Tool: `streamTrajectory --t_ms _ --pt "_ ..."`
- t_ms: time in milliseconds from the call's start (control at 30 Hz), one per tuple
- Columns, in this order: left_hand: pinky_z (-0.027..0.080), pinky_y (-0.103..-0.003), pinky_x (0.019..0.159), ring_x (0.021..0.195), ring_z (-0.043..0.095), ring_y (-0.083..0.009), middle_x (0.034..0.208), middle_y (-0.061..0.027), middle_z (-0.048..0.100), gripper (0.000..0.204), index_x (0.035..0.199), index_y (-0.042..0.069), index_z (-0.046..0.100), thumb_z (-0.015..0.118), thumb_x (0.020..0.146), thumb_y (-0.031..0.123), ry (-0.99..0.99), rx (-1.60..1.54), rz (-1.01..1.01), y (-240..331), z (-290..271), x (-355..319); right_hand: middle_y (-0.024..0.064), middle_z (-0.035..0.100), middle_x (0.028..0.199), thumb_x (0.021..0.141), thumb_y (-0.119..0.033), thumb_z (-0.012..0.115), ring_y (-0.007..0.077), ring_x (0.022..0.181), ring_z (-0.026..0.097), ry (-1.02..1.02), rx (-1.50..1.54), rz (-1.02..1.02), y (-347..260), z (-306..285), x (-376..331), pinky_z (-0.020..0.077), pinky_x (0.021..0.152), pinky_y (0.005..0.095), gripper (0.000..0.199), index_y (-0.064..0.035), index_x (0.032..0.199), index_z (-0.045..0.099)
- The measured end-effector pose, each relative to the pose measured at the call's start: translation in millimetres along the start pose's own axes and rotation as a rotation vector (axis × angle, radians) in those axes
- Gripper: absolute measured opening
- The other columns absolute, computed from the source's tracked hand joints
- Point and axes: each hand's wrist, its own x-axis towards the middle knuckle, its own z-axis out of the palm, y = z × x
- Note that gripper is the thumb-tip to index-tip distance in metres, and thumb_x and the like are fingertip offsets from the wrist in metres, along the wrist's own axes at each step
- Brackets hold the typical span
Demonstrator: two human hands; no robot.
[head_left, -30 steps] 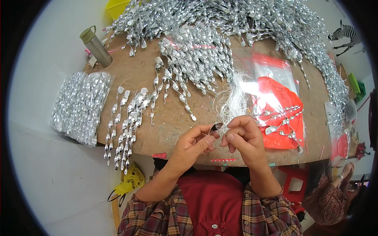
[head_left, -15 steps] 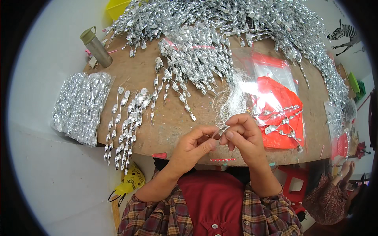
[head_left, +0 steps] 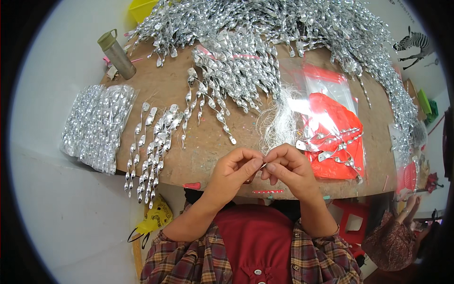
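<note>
Both hands meet at the near edge of the desk (head_left: 198, 156): the left hand (head_left: 235, 171) and right hand (head_left: 289, 169) each pinch shut with thumb and fingertips on one small silver piece (head_left: 263, 165), held between them just above the edge — too small to tell more. Beyond the right hand, a clear bag (head_left: 333, 128) with red contents lies near the desk's right side, silver spirals (head_left: 331, 146) resting on it. A second clear bag (head_left: 94, 125), packed with silver spirals, hangs off the left edge. A grey bottle (head_left: 117, 53) stands at the far left corner — a heap of spirals (head_left: 265, 28) covers the far edge.
</note>
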Motion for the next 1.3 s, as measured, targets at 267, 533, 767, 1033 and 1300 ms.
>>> streamTrajectory --t_ms 267,533,767,1033,1300 --pt "0.043 -0.022 0.070 0.081 0.051 -0.0086 0.101 -0.0067 0.054 0.011 0.095 0.001 0.057 0.054 0.089 0.009 0.051 0.134 0.370 -6 1 10 0.0049 0.059 0.070 0.089 -0.009 0.053 0.0083 0.055 0.055 0.042 0.030 0.087 -2 4 5 0.0439 0.049 0.0202 0.013 0.0000 0.099 0.052" --pt "0.042 -0.025 0.079 0.090 0.051 -0.0111 0.106 -0.0077 0.050 0.007 0.091 0.002 0.060 0.054 0.088 0.004 0.064 0.248 0.460 -13 3 10 -0.0015 0.054 0.058 0.087 -0.012 0.058 0.0044 0.046 0.049 -0.001 0.168 0.274 5 6 7 0.0378 0.041 0.0168 0.014 -0.0023 0.096 0.057" --pt "0.044 -0.024 0.076 0.089 0.053 -0.0113 0.109 -0.0081 0.050 0.016 0.104 0.001 0.055 0.054 0.088 0.004 0.030 0.176 0.340 -7 12 7 -0.0004 0.053 0.057 0.087 -0.012 0.058 0.0033 0.043 0.046 0.115 0.164 0.170 5 2 6 0.0337 0.038 0.0161 0.011 -0.0038 0.094 0.056" --pt "0.045 -0.023 0.077 0.087 0.056 -0.0102 0.095 -0.0040 0.057 0.023 0.111 0.001 0.049 0.054 0.090 0.010 -0.113 0.152 0.071 -15 2 4 0.0022 0.050 0.056 0.087 -0.012 0.053 0.0033 0.038 0.034 0.162 0.349 0.130 -3 -16 4 0.0305 0.039 0.0146 0.008 -0.0043 0.088 0.053" --pt "0.049 -0.025 0.073 0.082 0.060 -0.0122 0.091 -0.0088 0.062 0.010 0.098 0.003 0.048 0.051 0.090 0.008 -0.069 0.269 0.030 3 -14 -8 -0.0017 0.047 0.052 0.089 -0.015 0.051 0.0032 0.036 0.027 0.124 0.532 0.063 13 -36 3 0.0384 0.063 0.0238 0.009 -0.0068 0.089 0.051"
